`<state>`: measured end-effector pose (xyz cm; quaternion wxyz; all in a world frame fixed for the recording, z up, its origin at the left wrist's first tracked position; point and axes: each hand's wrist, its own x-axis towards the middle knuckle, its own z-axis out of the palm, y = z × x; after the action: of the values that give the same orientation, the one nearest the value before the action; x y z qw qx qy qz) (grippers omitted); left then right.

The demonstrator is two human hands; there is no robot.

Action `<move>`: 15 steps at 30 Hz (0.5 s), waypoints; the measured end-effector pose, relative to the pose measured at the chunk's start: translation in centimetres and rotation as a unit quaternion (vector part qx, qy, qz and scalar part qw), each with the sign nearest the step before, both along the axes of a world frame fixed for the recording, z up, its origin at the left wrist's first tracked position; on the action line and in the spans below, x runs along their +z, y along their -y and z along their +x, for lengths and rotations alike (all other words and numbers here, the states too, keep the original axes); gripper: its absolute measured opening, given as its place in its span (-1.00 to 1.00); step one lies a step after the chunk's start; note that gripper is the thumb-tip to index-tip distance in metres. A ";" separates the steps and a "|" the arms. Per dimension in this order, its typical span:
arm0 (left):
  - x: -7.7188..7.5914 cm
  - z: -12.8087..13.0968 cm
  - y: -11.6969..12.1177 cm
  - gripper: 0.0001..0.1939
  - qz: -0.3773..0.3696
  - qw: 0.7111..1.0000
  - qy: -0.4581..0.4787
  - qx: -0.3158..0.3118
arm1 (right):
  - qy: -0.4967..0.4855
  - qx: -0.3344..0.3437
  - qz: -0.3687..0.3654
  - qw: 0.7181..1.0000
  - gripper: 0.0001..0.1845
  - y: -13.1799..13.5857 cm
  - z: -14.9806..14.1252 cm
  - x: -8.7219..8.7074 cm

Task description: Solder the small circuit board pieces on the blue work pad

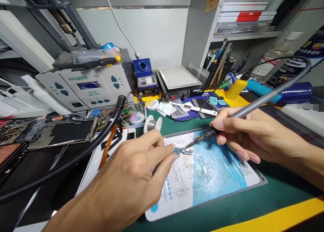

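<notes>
My left hand (136, 168) pinches one end of a small blue circuit board (184, 151) between thumb and forefinger. The board is raised over a blue-and-white printed sheet (215, 171). In my right hand (243, 130) is a soldering iron (210, 133), held like a pen with the fingers closed round its handle. Its tip is at the board's upper edge; whether they touch I cannot tell. A grey cable trails from the iron to the upper right. Just beyond my left hand stands a spool of solder wire (152, 124).
A hot-air station (88, 86) stands at the back left, its black hose (101, 137) crossing the left side. Behind are a soldering station (147, 90) and a heating plate (179, 78). A yellow bottle (235, 88) and spray cans are at right. Phone parts (60, 130) lie left.
</notes>
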<state>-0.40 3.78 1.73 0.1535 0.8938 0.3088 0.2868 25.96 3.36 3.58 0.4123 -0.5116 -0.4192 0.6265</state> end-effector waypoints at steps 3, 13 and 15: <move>0.1 0.1 0.0 -0.82 0.002 1.000 -0.001 -0.003 | 0.011 -0.004 -0.003 1.000 -0.68 0.0 -0.2 0.1; 0.0 -0.1 0.1 -0.82 0.016 1.000 -0.001 -0.004 | 0.077 0.015 -0.003 0.997 -0.61 0.0 -0.1 -0.2; 0.0 -0.1 0.1 -0.82 0.020 1.000 0.001 -0.004 | 0.083 0.019 -0.004 0.996 -0.60 0.0 0.0 -0.2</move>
<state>-0.46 3.73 1.72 0.1371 0.8978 0.2989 0.2929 25.91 3.33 3.34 0.3619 -0.5552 -0.4595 0.5912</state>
